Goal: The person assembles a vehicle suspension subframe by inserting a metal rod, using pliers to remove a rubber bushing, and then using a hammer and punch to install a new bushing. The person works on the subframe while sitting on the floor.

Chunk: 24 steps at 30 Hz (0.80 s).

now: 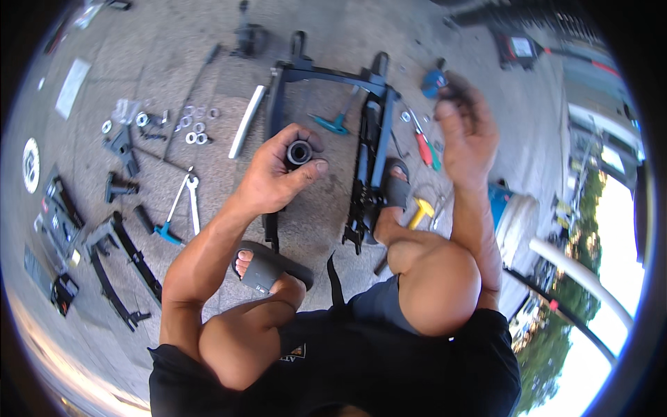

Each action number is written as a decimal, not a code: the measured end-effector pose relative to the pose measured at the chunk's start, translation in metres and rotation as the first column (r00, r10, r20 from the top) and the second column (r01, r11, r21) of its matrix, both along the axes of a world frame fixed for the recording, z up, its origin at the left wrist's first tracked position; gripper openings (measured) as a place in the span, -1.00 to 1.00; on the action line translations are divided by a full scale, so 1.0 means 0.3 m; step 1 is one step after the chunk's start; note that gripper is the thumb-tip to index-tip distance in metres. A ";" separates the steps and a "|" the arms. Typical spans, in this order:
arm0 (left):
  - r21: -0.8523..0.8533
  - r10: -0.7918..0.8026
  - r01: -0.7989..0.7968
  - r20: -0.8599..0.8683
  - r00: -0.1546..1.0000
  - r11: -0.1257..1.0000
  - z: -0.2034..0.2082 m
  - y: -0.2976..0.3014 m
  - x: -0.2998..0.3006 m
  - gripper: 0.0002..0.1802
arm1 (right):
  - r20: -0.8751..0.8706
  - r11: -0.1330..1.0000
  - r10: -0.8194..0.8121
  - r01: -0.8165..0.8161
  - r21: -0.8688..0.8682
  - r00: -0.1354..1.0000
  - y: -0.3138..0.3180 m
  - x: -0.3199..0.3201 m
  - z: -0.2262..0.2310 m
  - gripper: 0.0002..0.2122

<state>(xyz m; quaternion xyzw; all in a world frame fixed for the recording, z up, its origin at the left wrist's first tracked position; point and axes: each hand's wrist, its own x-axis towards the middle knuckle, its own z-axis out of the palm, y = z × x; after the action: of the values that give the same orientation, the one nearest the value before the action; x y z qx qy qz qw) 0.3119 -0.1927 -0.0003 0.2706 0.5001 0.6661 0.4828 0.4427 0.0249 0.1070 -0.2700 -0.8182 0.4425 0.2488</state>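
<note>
My left hand point(274, 170) is closed round a short, dark, hollow round piece that looks like a bushing point(299, 152), its open end facing up. Beyond and below that hand a black metal frame point(326, 75) with two long arms lies on the ground. Out to the right, my right hand point(467, 132) is raised, its darkened fingertips close to a blue round container point(434, 83). Those fingers are smeared by motion, and whether they touch the container or hold anything cannot be made out.
Inside the frame lies a teal T-handle hex key point(332, 125). Screwdrivers point(424, 146) and a yellow-headed hammer point(421, 212) are at its right. To the left are wrenches point(192, 194), several metal rings point(198, 128), a pale bar point(246, 123) and black linkage parts point(125, 254).
</note>
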 end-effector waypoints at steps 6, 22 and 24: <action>-0.080 -0.156 0.138 -0.325 0.933 0.987 -0.009 0.104 0.069 -0.75 | 0.154 0.878 -0.476 0.459 0.138 0.866 0.315 0.323 -0.236 -0.70; -0.491 -0.456 0.137 -0.621 0.637 0.860 -0.039 0.329 0.374 -0.64 | 0.567 0.867 -0.470 0.233 0.441 0.677 0.425 0.880 -0.869 -0.58; -0.510 -0.503 0.177 -0.623 0.599 0.842 -0.056 0.382 0.409 -0.64 | 0.521 0.867 -0.465 0.248 0.433 0.715 0.417 0.892 -0.864 -0.58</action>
<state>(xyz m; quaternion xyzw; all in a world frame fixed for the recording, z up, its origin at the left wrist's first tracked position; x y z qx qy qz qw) 0.4346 -0.0780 -0.0169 0.5040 0.7120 0.2757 0.4039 0.7104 0.1500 -0.1521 -0.5067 -0.8471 0.1291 0.0948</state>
